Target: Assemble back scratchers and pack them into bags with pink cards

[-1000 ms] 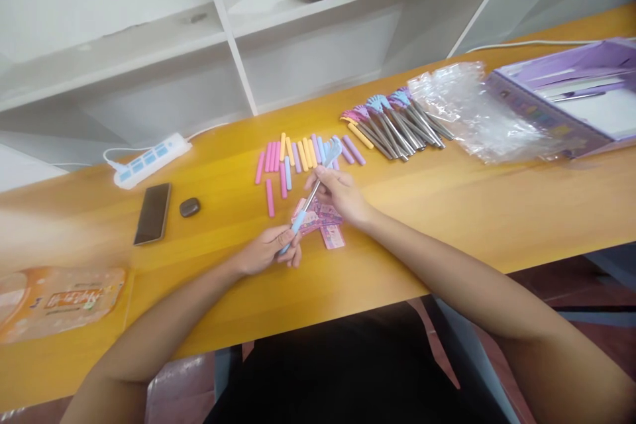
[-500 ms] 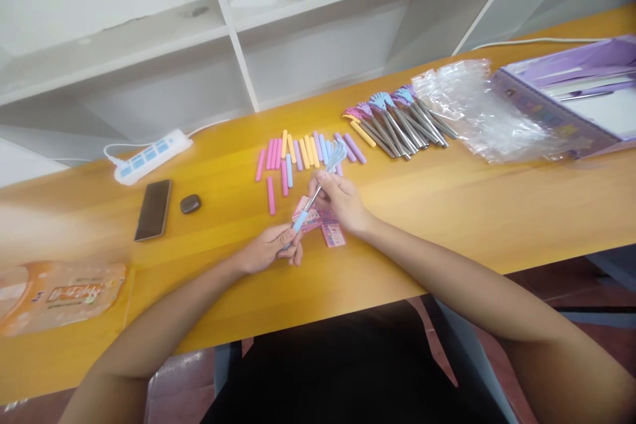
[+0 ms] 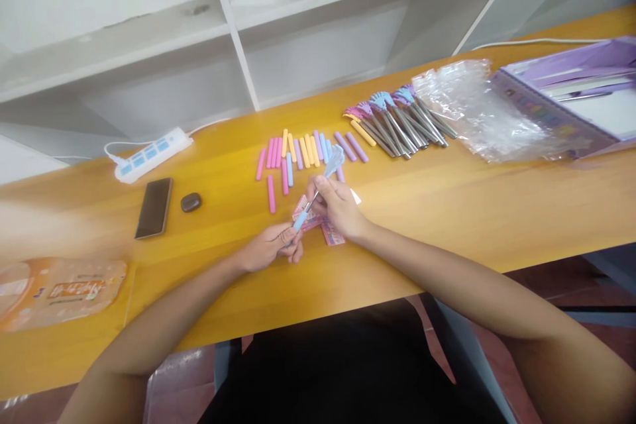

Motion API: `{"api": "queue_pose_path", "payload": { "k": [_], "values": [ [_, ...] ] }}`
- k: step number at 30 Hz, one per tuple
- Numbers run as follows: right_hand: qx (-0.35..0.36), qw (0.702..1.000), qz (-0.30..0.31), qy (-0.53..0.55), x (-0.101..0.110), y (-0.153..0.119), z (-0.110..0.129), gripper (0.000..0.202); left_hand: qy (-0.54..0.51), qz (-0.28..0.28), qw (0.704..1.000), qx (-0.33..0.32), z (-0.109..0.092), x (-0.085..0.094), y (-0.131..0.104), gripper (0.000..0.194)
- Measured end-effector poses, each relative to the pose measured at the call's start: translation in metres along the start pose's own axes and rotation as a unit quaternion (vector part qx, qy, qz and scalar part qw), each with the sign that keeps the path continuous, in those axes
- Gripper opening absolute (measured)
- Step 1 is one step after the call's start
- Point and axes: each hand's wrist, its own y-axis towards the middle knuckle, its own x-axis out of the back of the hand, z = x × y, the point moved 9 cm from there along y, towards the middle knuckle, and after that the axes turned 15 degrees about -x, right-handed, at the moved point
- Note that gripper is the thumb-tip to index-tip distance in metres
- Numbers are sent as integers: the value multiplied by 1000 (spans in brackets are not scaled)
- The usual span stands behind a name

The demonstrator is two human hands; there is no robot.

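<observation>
L hand (image 3: 271, 248) – fingers closed round lower, blue-grip end of scratcher (image 3: 301, 219); R hand (image 3: 340, 204) – fingers pinching shaft nr head, prob. two-ended hold for steadiness. Scratcher slants above bench (image 3: 213, 298), head away from person, nr cards (image 3: 332, 233). Tubes (image 3: 271, 194) beyond, part-grouped by colour; pile (image 3: 412, 126) heads all rearward, prob. for tidiness.
</observation>
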Motion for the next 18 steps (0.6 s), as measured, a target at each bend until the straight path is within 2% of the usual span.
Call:
{"api": "queue_pose_path", "payload": {
  "k": [18],
  "values": [
    [6, 1000, -10, 2, -8, -2, -13, 56, -20, -21, 1000, -12, 0, 1, 4, 50]
  ]
}}
